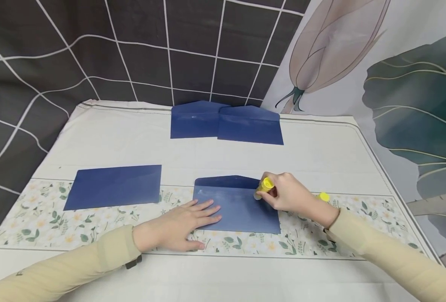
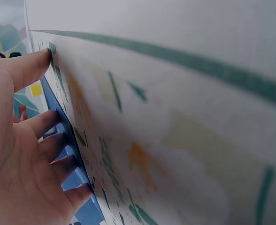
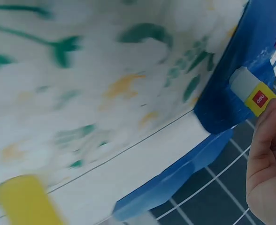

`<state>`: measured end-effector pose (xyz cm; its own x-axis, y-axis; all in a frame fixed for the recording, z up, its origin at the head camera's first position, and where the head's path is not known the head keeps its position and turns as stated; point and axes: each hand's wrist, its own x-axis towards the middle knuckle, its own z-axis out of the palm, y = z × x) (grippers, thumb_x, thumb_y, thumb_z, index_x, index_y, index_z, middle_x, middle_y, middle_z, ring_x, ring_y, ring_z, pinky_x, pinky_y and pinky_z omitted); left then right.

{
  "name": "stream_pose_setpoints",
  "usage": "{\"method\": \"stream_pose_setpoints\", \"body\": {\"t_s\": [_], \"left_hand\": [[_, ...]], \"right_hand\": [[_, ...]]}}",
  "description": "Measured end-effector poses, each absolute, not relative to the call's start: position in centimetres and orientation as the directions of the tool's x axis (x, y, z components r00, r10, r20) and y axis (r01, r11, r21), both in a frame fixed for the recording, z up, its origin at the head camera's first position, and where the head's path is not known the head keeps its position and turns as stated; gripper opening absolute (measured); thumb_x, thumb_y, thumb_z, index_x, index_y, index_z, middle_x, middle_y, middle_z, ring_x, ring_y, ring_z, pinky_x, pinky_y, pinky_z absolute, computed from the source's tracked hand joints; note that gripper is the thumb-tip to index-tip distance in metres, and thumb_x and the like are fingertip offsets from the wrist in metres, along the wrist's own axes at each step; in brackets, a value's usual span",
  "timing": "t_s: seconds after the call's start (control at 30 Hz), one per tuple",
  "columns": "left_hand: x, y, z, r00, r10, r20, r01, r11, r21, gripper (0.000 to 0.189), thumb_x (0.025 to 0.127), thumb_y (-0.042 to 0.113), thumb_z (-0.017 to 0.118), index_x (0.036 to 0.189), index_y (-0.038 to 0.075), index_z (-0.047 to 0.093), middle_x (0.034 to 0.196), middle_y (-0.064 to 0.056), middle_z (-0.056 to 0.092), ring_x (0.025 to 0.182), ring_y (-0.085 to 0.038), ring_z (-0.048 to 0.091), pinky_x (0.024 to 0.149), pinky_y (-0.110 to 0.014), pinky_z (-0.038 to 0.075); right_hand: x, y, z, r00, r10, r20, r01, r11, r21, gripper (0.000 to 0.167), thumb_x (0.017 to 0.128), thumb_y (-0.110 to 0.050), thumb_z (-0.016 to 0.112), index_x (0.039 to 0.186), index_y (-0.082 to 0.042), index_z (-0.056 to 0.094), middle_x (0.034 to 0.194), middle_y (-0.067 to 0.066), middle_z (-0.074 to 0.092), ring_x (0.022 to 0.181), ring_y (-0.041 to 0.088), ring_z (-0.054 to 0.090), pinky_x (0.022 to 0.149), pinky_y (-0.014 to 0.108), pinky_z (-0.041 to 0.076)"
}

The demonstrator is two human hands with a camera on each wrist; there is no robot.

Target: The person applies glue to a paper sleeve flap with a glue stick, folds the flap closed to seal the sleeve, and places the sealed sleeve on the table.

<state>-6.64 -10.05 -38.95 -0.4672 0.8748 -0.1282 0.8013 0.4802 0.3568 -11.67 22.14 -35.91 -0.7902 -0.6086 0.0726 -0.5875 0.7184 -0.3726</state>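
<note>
A blue envelope lies on the flowered band of the tablecloth, its pointed flap folded open on the far side. My left hand rests on its near left part, fingers spread and straight; the left wrist view shows the fingertips at the blue paper and the thumb over the cloth. Upside down in my right hand is a yellow glue stick, gripped between thumb and fingers. Its pale end meets the envelope near the right end of the flap fold.
A yellow cap stands behind my right wrist. Further left lies a blue envelope with no flap showing. Two more, a left one and a right one, overlap at the back edge, flaps against the dark checked curtain.
</note>
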Motion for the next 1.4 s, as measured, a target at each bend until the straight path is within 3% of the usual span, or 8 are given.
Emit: {"method": "stream_pose_setpoints", "body": {"t_s": [0.4,0.77,1.13,1.4], "left_hand": [[-6.6,-9.9,-38.6,-0.476,0.865,-0.157,0.778,0.498,0.383,0.069,0.092,0.045,0.057,0.150,0.015,0.034,0.159,-0.005,0.025,0.148,-0.026,0.018,0.118,-0.052,0.020],[-6.7,-9.8,-38.1,-0.480,0.849,-0.222,0.763,0.529,0.372,0.071,0.091,0.045,0.059,0.151,0.017,0.033,0.160,-0.002,0.023,0.149,-0.024,0.016,0.119,-0.051,0.019],[-6.7,-9.7,-38.1,-0.479,0.845,-0.238,0.756,0.535,0.378,0.071,0.091,0.044,0.059,0.151,0.018,0.032,0.160,-0.001,0.023,0.149,-0.023,0.016,0.119,-0.050,0.019],[-6.7,-9.5,-37.8,-0.481,0.844,-0.239,0.750,0.537,0.386,0.071,0.090,0.043,0.062,0.151,0.017,0.033,0.160,-0.002,0.024,0.149,-0.024,0.017,0.119,-0.050,0.020]], "right_hand": [[-10.7,25.2,-35.9,-0.843,-0.535,0.056,-0.505,0.751,-0.425,0.011,0.089,-0.019,0.067,0.089,-0.010,0.060,0.062,-0.008,0.054,0.047,-0.003,0.043,0.043,0.016,0.042],[-11.4,24.6,-36.2,-0.837,-0.546,0.049,-0.489,0.704,-0.515,0.008,0.088,-0.018,0.068,0.092,-0.014,0.062,0.066,-0.009,0.058,0.045,-0.001,0.045,0.042,0.019,0.043],[-11.0,24.4,-36.1,-0.823,-0.566,0.048,-0.520,0.716,-0.466,0.011,0.087,-0.016,0.069,0.092,-0.010,0.062,0.066,-0.007,0.059,0.048,-0.003,0.045,0.045,0.017,0.044],[-10.8,25.3,-35.6,-0.847,-0.531,0.020,-0.480,0.749,-0.456,0.009,0.087,-0.017,0.069,0.087,-0.013,0.061,0.063,-0.009,0.055,0.045,-0.002,0.043,0.042,0.018,0.042]]}}
